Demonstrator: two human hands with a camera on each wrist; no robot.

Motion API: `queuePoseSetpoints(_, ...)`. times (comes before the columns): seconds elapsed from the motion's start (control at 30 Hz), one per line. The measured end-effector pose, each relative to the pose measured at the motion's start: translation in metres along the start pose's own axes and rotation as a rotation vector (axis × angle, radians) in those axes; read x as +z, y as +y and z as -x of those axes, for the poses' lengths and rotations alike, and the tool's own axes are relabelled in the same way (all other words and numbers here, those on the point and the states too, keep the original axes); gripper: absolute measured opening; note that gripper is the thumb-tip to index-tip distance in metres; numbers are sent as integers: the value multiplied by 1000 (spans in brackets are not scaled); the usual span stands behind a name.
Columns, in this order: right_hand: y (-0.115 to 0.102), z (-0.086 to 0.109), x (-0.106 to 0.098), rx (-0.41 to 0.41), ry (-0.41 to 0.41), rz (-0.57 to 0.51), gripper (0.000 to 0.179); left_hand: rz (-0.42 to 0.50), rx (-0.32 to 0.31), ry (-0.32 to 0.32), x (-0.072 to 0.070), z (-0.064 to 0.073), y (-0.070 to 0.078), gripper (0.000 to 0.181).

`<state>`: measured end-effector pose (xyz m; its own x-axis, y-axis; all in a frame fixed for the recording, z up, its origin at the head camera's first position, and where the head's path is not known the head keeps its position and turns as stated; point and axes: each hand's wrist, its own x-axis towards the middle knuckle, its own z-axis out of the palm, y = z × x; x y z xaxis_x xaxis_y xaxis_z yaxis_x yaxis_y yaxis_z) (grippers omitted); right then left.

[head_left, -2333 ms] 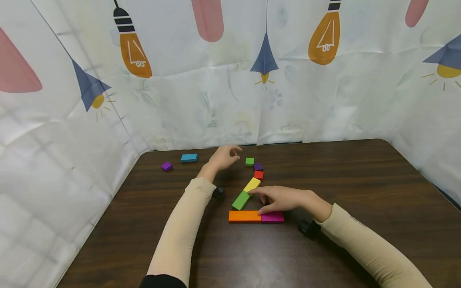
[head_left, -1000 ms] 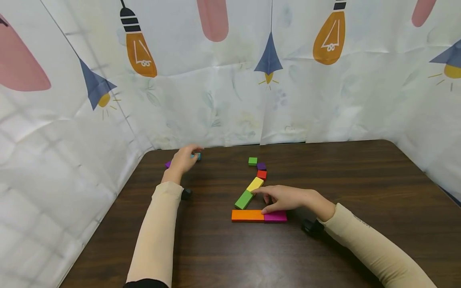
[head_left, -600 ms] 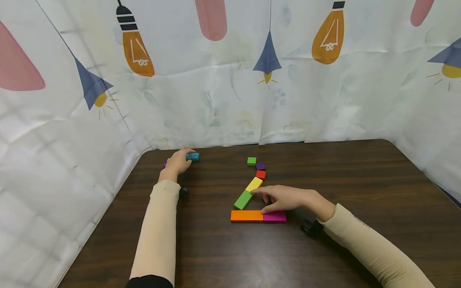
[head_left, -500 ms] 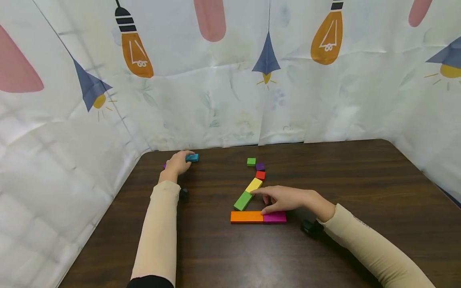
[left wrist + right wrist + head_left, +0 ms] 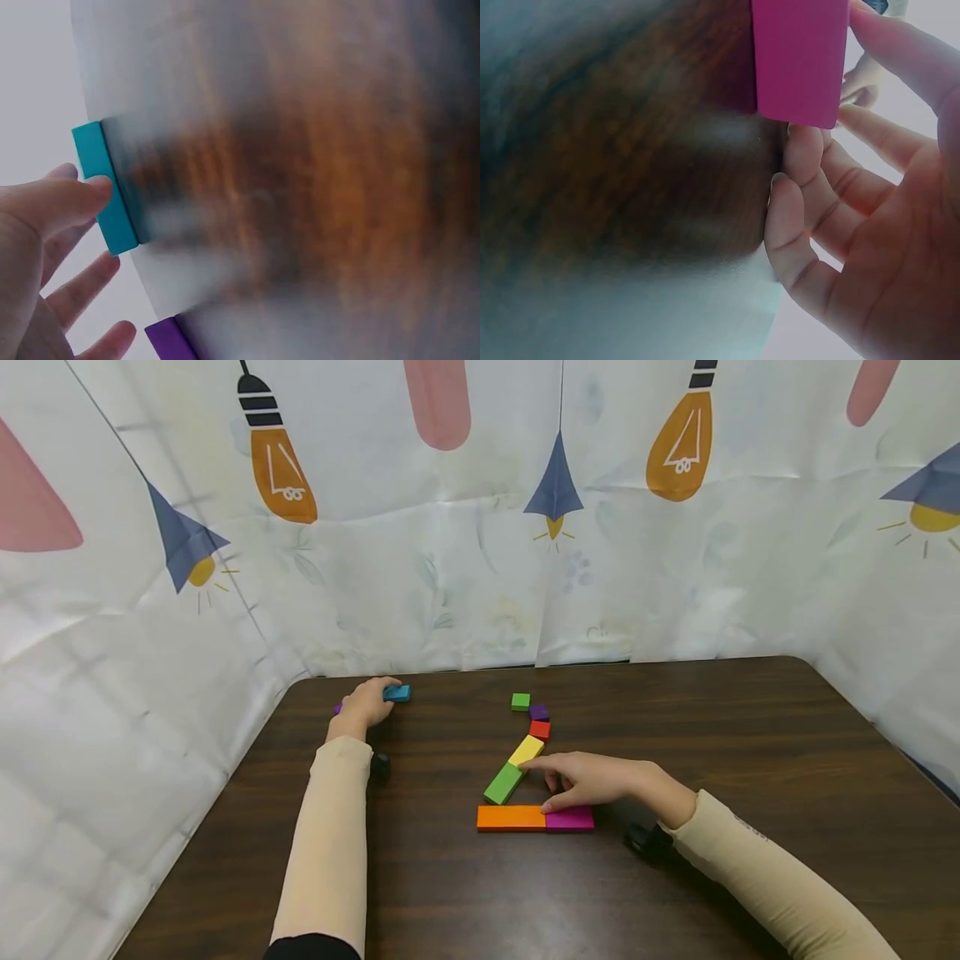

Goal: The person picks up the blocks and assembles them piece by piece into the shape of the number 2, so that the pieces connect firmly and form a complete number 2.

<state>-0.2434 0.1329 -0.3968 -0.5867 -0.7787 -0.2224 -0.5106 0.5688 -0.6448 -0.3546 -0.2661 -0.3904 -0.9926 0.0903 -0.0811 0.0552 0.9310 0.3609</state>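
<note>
At the far left of the table my left hand (image 5: 367,702) pinches a blue block (image 5: 400,693). In the left wrist view the thumb lies on the near face of that blue block (image 5: 118,225), with fingers behind it. My right hand (image 5: 588,779) rests over the block figure. Its index fingertip touches where a yellow block (image 5: 527,749) meets a long green block (image 5: 502,784). The thumb tip rests at the seam between an orange block (image 5: 510,817) and a magenta block (image 5: 572,819). Other right fingers are relaxed beside the magenta block (image 5: 799,64).
A small purple block (image 5: 171,341) lies close to the left hand, mostly hidden in the head view. Above the yellow block curve a red block (image 5: 539,729), a dark purple block (image 5: 538,712) and a small green block (image 5: 521,702). A patterned curtain (image 5: 465,577) hangs behind the table.
My left hand has moved left from near the small green block to the blue block and taken hold of it. The right hand has stayed in place.
</note>
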Motion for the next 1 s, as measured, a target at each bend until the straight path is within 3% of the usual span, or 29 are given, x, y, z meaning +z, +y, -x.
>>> queuePoseSetpoints(0.27, 0, 1, 1, -1, 3, 2, 66, -37, 21, 23, -3, 4, 4, 49)
queuePoseSetpoints(0.57, -2, 1, -1, -15, 1, 26, 66, -68, 3, 12, -7, 7, 9, 46)
queuePoseSetpoints(1.0, -2, 1, -1, -13, 2, 23, 66, -41, 15, -22, -4, 4, 11, 46)
